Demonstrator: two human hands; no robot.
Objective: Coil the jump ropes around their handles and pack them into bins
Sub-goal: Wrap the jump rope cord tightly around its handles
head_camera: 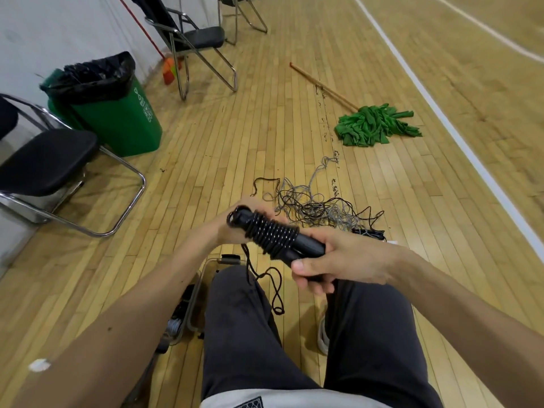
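As a seated person winds a black jump rope, the handles (309, 249) lie slantwise between both hands, held over the lap. Coiling is the step in hand and looks close to done. A tight coil (273, 234) covers the handles' middle, and only a short tail (277, 310) hangs loose below the left hand, looping down across the thigh.

The right hand (341, 260) grips the handles' lower end, thumb laid along the near side and fingers curled round underneath. The left hand (232, 231) holds the upper end from behind, fingers wrapped over the top. Whether it also pinches the rope there cannot be told, since coil and handles hide the palm. Both forearms reach forward with wrists bent toward each other, and the left hand is slightly farther out and higher than the right.

The next move likely calls for the left hand to take up the tail and carry it round the handles for the last few turns. It would then tuck the end under a wrap so the coil does not spring loose, while the right hand clamps the handles together. After that the bundle belongs in the bin (196, 290), which sits on the floor below the left forearm, with what look like wound ropes inside. Beyond the hands, a tangle (312, 207) of grey and black ropes awaits the same treatment.
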